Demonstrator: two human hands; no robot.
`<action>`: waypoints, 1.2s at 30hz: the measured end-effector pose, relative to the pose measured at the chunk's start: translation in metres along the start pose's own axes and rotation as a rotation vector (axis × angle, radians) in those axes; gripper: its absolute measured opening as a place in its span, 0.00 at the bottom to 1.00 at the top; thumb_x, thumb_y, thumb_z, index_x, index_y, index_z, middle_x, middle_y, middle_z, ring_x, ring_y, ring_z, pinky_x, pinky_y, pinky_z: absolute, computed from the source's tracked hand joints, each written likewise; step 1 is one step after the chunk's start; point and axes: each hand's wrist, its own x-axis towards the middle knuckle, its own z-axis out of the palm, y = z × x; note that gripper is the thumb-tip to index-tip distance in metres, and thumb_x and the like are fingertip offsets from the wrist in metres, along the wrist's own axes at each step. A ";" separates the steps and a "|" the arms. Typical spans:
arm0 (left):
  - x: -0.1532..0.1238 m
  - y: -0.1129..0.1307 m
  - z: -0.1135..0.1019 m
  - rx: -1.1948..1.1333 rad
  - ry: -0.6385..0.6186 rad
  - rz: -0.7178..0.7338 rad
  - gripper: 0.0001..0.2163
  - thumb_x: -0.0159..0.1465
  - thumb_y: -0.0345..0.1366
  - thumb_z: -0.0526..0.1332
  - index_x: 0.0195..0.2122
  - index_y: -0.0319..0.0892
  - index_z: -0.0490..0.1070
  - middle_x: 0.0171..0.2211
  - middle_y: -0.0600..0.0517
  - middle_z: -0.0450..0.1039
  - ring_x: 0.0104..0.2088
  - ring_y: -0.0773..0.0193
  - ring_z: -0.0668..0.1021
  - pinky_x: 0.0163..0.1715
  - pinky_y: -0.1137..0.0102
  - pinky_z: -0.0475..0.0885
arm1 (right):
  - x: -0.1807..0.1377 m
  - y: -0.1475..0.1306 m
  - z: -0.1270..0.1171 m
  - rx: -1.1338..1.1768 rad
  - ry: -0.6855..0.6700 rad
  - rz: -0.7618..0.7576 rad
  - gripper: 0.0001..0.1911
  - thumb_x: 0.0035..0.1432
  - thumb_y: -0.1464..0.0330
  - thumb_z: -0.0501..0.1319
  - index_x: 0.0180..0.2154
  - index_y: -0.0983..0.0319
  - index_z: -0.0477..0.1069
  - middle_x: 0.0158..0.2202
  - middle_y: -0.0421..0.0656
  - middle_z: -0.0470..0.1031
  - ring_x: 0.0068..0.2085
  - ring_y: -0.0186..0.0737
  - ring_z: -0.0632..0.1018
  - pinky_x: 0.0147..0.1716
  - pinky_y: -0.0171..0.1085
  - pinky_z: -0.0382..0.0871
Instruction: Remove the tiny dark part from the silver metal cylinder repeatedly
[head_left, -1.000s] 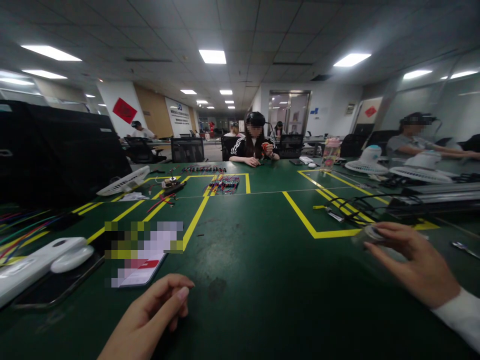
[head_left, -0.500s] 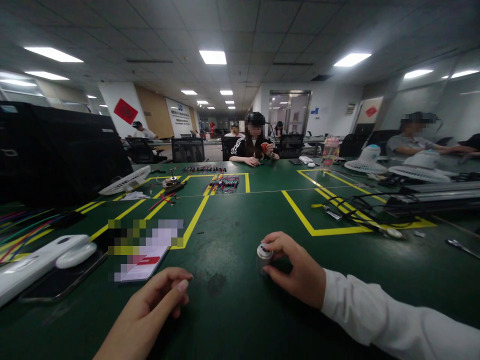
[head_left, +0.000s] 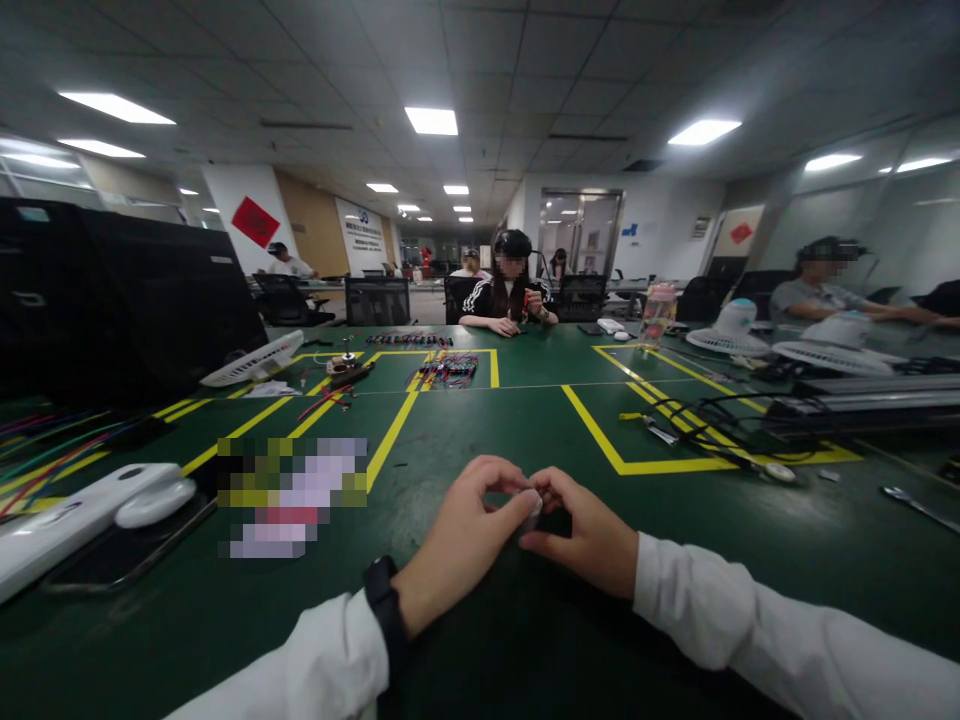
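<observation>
Both of my hands meet at the middle of the green table (head_left: pixel 480 420). My left hand (head_left: pixel 461 535) and my right hand (head_left: pixel 589 535) pinch a small silver cylindrical part (head_left: pixel 532 508) between their fingertips. The fingers hide most of it. A black band sits on my left wrist, and both arms wear white sleeves.
A white fan part (head_left: pixel 90 505) and a phone lie at the left, with coloured wires (head_left: pixel 45 450) behind them. Black cables (head_left: pixel 712 425) and a small round part (head_left: pixel 780 472) lie at the right by yellow tape lines. People sit at the far side.
My right hand carried the silver part from the right to the table's middle. My left hand then moved right and forward and joined it on the part.
</observation>
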 end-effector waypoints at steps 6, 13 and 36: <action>-0.003 0.004 -0.022 0.180 0.102 0.009 0.11 0.62 0.41 0.57 0.39 0.44 0.76 0.41 0.48 0.70 0.45 0.54 0.73 0.45 0.60 0.67 | -0.006 0.001 -0.006 -0.028 0.009 -0.017 0.18 0.49 0.70 0.64 0.42 0.62 0.62 0.40 0.42 0.70 0.40 0.34 0.71 0.42 0.38 0.66; -0.018 -0.023 -0.020 0.427 -0.009 -0.100 0.04 0.51 0.41 0.68 0.28 0.59 0.82 0.48 0.50 0.74 0.49 0.38 0.66 0.47 0.40 0.54 | -0.012 0.003 -0.011 -0.065 0.021 -0.017 0.18 0.50 0.70 0.63 0.43 0.62 0.61 0.39 0.42 0.70 0.39 0.34 0.71 0.40 0.38 0.67; -0.095 -0.035 -0.111 -0.209 0.287 -0.420 0.11 0.59 0.44 0.61 0.38 0.45 0.71 0.23 0.55 0.75 0.21 0.65 0.73 0.18 0.73 0.66 | -0.171 0.118 -0.206 -0.865 0.716 0.437 0.19 0.48 0.54 0.62 0.39 0.56 0.65 0.32 0.49 0.74 0.27 0.42 0.77 0.23 0.38 0.69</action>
